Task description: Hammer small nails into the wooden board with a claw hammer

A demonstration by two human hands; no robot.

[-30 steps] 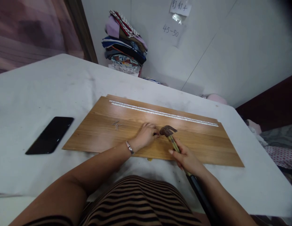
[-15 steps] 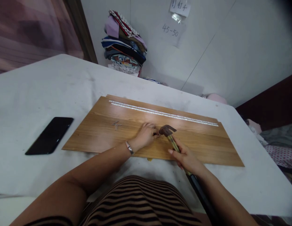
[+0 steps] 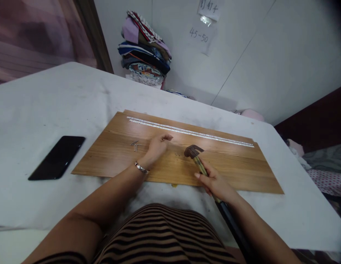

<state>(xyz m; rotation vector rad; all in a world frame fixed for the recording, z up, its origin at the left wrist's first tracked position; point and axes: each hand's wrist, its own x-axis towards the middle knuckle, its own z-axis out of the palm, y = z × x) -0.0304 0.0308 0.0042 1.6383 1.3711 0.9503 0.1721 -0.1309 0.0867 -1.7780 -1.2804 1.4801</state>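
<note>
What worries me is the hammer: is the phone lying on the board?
No, the phone lies on the white table, with a gap between it and the board.

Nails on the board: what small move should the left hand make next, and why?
Perhaps reach for one of the nails: they lie loose near the left hand, which shows nothing clearly held, while the right hand grips the hammer.

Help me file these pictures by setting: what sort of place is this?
Probably a makeshift workspace in a home-like room: a hammer at a wooden board, folded cloth stacked beyond the white table, and a handwritten note on the wall.
</note>
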